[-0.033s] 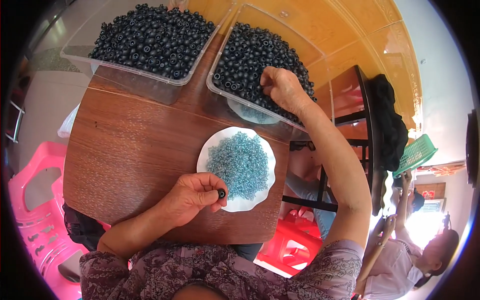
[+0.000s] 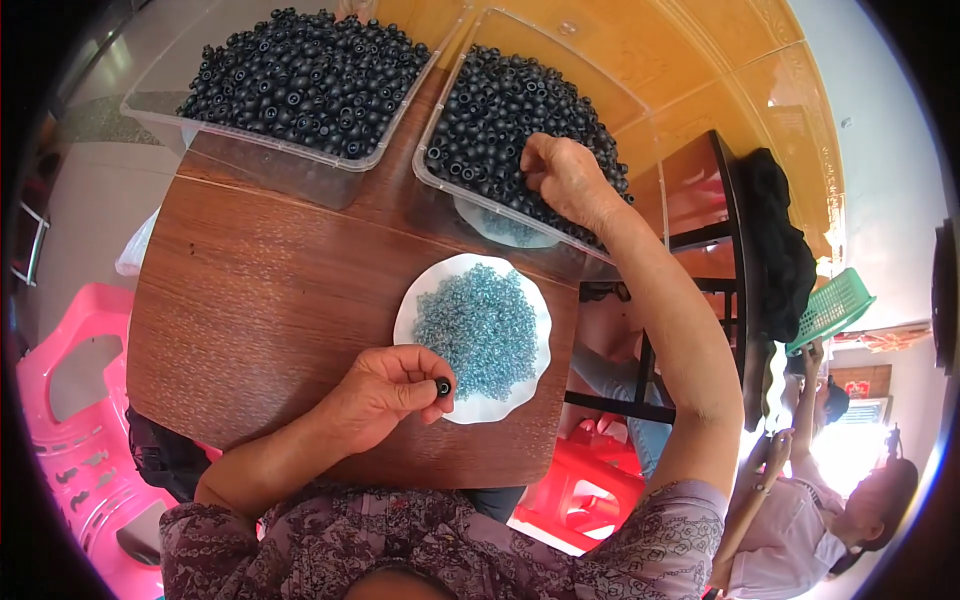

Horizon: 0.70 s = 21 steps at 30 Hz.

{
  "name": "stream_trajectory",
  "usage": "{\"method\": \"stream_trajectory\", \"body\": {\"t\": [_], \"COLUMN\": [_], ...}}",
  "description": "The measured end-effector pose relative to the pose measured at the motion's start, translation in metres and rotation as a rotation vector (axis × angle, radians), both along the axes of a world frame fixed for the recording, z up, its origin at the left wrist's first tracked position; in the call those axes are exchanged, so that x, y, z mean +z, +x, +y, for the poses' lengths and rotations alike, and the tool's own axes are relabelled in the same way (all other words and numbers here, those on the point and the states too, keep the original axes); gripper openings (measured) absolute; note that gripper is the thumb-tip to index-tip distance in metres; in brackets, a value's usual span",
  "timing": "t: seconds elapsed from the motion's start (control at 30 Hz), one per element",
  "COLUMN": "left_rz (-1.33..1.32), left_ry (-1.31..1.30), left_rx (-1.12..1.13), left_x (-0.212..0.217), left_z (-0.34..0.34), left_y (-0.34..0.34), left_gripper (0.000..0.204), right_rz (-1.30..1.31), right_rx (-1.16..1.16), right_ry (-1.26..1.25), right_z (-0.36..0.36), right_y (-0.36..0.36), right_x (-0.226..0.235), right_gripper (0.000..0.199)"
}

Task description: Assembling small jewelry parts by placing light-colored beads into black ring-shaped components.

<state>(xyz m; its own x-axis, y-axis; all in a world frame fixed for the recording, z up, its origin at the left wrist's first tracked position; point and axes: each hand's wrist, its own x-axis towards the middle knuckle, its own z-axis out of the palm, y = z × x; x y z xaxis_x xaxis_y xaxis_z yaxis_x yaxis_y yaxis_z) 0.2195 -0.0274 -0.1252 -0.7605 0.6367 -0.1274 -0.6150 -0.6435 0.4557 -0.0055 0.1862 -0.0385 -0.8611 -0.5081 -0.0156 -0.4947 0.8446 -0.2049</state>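
My left hand [image 2: 395, 395] pinches a small round black piece with a hole in it [image 2: 442, 387] between thumb and fingers, at the lower left rim of a white scalloped plate [image 2: 543, 340]. Small clear bluish pieces [image 2: 475, 335] lie heaped on that plate. Reaching out to the far right, my right hand [image 2: 568, 178] has its fingers curled over black round pieces [image 2: 505, 110] in a clear plastic bin [image 2: 428, 172]. Its fingertips are partly hidden, and I cannot make out whether a piece is between them.
A second clear bin [image 2: 365, 163] full of similar black pieces stands at the far left of the brown wooden table [image 2: 270, 290]. A pink plastic chair [image 2: 75, 390] is at the left, a red stool [image 2: 590, 485] at the lower right. Another person [image 2: 790, 550] sits at the right near a green basket [image 2: 835, 308].
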Motion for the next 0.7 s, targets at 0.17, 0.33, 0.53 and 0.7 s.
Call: {"method": "stream_trajectory", "body": {"t": [0.17,0.33,0.53,0.7], "left_rz": [0.021,0.020,0.052,0.075], "left_ry": [-0.022,-0.037,-0.091,-0.096], "left_rx": [0.016,0.042,0.067,0.100], "left_x": [0.000,0.004,0.016,0.026], "left_z": [-0.001,-0.001,0.002,0.006], "left_y": [0.003,0.003,0.006,0.019], "left_gripper": [0.016,0.014,0.013,0.017], "right_rz": [0.017,0.101,-0.080,-0.234], "right_rx": [0.070,-0.078,-0.147,-0.223], "right_ry": [-0.202,-0.572,-0.932,-1.219], "right_z": [0.007,-0.005,-0.031,-0.034], "right_y": [0.015,0.075,0.194,0.247], "right_x": [0.016,0.052,0.045,0.000], "right_gripper": [0.021,0.014,0.018,0.017]}}
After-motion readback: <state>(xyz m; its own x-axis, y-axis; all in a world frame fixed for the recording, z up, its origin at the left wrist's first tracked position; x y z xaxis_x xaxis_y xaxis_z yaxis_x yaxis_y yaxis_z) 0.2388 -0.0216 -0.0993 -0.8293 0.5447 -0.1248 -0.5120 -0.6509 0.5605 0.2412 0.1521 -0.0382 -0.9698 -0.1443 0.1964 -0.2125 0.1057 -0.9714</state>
